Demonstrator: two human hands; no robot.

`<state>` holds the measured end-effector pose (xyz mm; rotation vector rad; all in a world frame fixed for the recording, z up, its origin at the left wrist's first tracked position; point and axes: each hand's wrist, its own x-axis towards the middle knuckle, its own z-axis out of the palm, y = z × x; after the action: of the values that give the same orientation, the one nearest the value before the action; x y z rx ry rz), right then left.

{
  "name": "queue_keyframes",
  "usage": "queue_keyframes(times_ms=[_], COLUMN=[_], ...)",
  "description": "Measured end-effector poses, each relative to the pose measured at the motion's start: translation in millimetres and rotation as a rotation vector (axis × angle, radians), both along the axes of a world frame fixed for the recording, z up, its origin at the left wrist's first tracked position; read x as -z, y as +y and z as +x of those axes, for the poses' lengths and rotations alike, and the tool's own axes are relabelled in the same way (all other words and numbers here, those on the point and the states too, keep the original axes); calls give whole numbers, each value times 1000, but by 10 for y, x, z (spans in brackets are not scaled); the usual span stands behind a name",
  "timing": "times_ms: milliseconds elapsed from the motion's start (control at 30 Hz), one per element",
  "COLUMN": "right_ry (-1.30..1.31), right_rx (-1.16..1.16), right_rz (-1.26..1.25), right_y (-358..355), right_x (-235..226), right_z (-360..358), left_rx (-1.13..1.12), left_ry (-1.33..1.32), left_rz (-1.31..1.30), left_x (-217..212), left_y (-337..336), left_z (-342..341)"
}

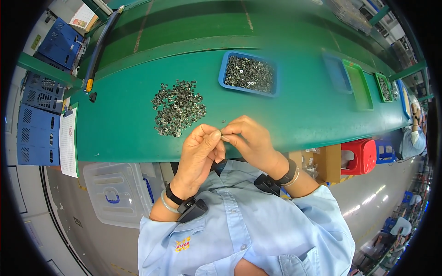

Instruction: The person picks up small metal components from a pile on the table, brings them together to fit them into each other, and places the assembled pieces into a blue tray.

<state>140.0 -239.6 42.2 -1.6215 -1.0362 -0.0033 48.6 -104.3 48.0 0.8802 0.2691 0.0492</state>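
My left hand [201, 146] and my right hand [247, 138] meet fingertip to fingertip over the near edge of the green table [124, 124]. Both are closed in a pinch on something too small to make out. Just beyond my fingers lies a single small metal part [224, 121]. A loose pile of small dark and silvery metal parts [178, 108] spreads on the table ahead and to the left. Farther off, slightly right of my hands, a blue tray [222, 73] holds many similar metal parts [248, 74].
To the right stand a pale blue tray [337, 73], a green tray [358, 85] and a small green tray of parts [383, 87]. A clipboard with paper [69, 142] hangs at the left edge. Below are a clear lidded box [115, 193] and a red stool [361, 156]. Another person [412, 140] sits far right.
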Motion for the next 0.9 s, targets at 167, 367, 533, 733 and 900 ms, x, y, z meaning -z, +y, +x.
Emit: queue_keyframes(times_ms=[167,367,533,733,900], right_ry=[4,113,132,116,121], right_rx=[-19,-67,-76,-52,-48], right_rz=[13,62,47,47,37], right_y=[-6,0,10,16,25], right_x=[22,0,1,21,38], right_z=[34,65,65,51,45], left_rx=[6,38,71,72,45], left_ry=[31,-17,-9,7,32], left_rz=[-42,-159,-196,-176,-116], left_x=[-52,-125,-79,-67,-91], left_y=[-9,22,49,55,45], left_z=[6,11,3,5,-2])
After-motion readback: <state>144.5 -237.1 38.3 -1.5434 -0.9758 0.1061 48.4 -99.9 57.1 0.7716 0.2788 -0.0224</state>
